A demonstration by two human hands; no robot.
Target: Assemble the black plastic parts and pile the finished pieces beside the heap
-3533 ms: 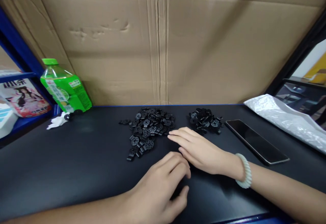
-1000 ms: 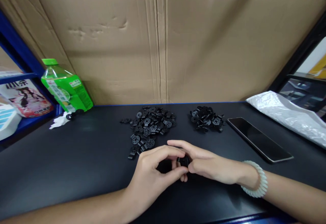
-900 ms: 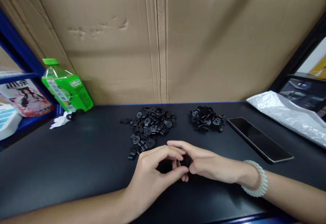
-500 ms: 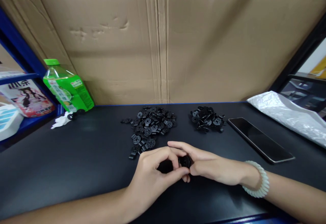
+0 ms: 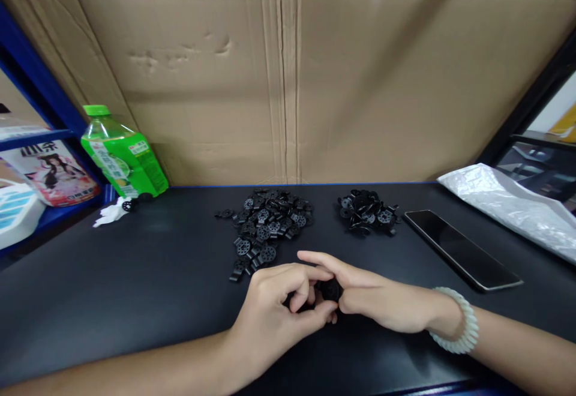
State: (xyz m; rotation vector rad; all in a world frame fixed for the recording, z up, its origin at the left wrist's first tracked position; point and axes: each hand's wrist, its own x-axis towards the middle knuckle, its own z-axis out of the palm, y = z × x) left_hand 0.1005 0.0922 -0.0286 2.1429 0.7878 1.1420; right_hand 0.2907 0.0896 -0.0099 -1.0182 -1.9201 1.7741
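Between my hands is a small round black plastic part (image 5: 330,290), partly covered by the fingers. My left hand (image 5: 285,300) pinches it from the left with thumb and curled fingers. On the other side, my right hand (image 5: 375,294) closes on the same part, its thumb near my left thumb and its index finger stretched outward. Just beyond my left hand lies a large pile of black plastic parts (image 5: 270,219) with round perforated discs and short tabs. A smaller pile of similar black parts (image 5: 366,211) sits farther to the right.
A phone (image 5: 461,249) lies at the right, near a silvery plastic bag (image 5: 504,204). At the back left stand a green bottle (image 5: 126,159) and a white tissue (image 5: 109,213) with a black part on it. Cardboard (image 5: 382,78) walls the back of the black table (image 5: 135,288).
The fingers of my left hand have shifted slightly around the round part, the index finger reaching farther over its top. Both hands stay together, and the piles look the same.
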